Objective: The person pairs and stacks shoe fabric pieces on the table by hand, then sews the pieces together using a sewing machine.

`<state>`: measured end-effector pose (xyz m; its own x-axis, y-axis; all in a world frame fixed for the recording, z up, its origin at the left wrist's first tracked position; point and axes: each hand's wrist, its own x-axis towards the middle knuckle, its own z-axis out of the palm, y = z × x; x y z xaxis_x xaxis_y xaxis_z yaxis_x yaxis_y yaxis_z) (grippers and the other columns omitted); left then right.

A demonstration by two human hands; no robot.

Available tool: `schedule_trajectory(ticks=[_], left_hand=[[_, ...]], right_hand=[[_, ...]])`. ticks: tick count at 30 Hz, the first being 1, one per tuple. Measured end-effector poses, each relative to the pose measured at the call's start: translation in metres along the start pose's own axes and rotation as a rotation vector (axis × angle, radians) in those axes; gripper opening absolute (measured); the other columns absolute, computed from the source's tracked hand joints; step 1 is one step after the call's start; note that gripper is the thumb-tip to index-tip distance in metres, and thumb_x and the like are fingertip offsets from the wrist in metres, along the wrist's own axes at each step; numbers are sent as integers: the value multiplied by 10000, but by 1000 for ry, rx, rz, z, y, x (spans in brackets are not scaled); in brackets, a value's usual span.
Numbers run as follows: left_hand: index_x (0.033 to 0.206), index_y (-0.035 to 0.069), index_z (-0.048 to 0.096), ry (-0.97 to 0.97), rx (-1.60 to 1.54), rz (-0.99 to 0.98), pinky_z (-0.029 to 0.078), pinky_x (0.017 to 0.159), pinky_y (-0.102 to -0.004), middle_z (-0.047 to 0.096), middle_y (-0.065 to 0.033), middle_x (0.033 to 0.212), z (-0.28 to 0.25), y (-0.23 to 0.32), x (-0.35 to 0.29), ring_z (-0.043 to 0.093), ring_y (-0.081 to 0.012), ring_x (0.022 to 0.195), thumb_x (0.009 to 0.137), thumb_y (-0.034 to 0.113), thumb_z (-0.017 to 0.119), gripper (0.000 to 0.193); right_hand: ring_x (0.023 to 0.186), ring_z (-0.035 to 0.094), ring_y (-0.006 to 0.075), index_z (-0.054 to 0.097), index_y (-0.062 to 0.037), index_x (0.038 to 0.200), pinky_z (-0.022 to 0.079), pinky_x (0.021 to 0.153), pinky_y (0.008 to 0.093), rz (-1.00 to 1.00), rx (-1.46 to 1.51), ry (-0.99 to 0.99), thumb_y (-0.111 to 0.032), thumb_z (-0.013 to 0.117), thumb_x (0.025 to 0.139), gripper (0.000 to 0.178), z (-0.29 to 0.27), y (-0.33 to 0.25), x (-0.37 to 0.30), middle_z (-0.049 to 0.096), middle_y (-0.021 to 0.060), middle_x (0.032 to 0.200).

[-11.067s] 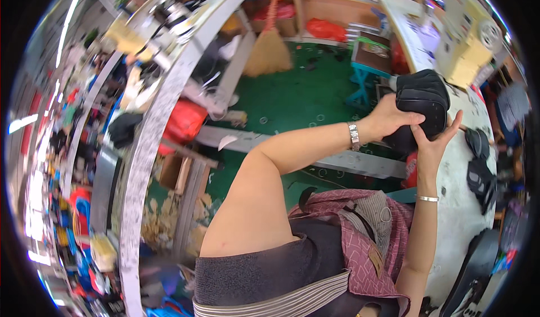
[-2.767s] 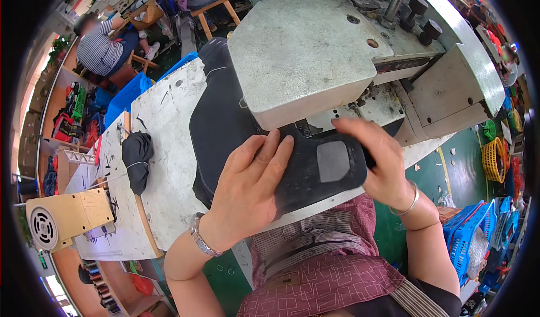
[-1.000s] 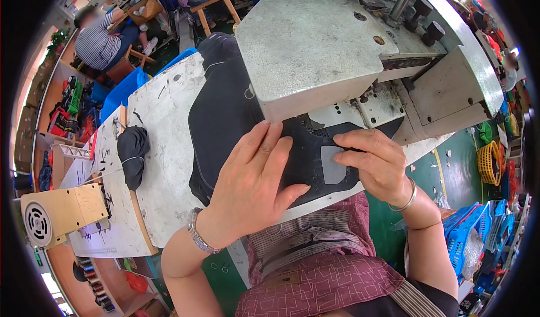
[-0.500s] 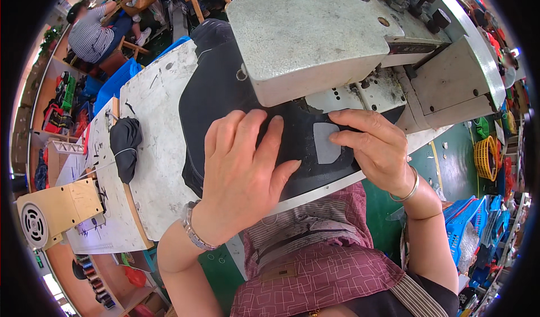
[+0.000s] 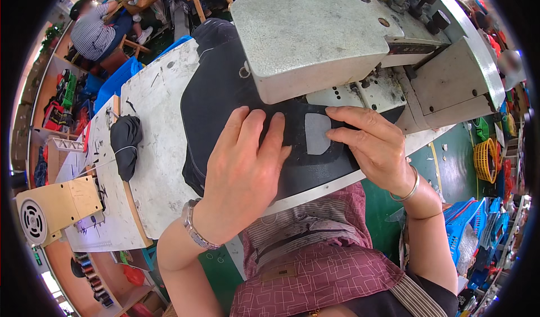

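A black fabric piece (image 5: 211, 95) lies across the worktable under the head of a pale industrial sewing machine (image 5: 315, 41). Set in the fabric is a light grey patch (image 5: 318, 134) with rounded corners. My left hand (image 5: 247, 159) rests on the fabric left of the patch, fingers stretched out and pressing flat, thumb partly tucked beside the index finger. At the patch's right edge, my right hand (image 5: 368, 143) has its fingertips closed on the black fabric. The needle area is hidden behind the machine head.
A dark bundled cloth (image 5: 126, 147) sits on the white tabletop (image 5: 157, 131) at left. Beyond it stands a beige machine part with a round vent (image 5: 35, 222). Blue baskets (image 5: 464, 218) and a yellow basket (image 5: 485, 158) are at right. A seated person (image 5: 93, 33) is far left.
The black fabric with its grey patch has shifted left and slightly away from me. My left thumb has drawn in toward the fingers. My right hand has moved slightly left.
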<state>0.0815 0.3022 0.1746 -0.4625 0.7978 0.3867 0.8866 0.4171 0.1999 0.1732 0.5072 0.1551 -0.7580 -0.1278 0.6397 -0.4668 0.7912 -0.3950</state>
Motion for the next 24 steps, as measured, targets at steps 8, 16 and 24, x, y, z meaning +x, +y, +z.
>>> schedule_trajectory(ticks=[8,16,24], left_hand=[[1143,-24,594,5,44,-7,395,943,-425,530,-167,1153,-1,-2,-2,474,-344,1117,754,198,689,458],[1093,-94,579,36,52,44,412,898,-415,530,-208,1142,-1,-9,5,472,-335,1083,711,243,721,529],[1103,-87,559,26,-46,83,378,958,-433,487,-202,1190,-1,-28,17,454,-358,1118,682,234,749,563]], right_hand=[[940,638,317,653,25,870,532,762,364,-4,1,-27,53,631,668,205,0,-1,1,635,175,1060],[934,639,320,648,34,876,533,770,370,-39,32,-64,59,612,646,233,2,-2,3,632,178,1052],[924,624,320,635,32,962,529,769,370,-66,0,-150,36,607,645,318,4,-6,9,636,171,1027]])
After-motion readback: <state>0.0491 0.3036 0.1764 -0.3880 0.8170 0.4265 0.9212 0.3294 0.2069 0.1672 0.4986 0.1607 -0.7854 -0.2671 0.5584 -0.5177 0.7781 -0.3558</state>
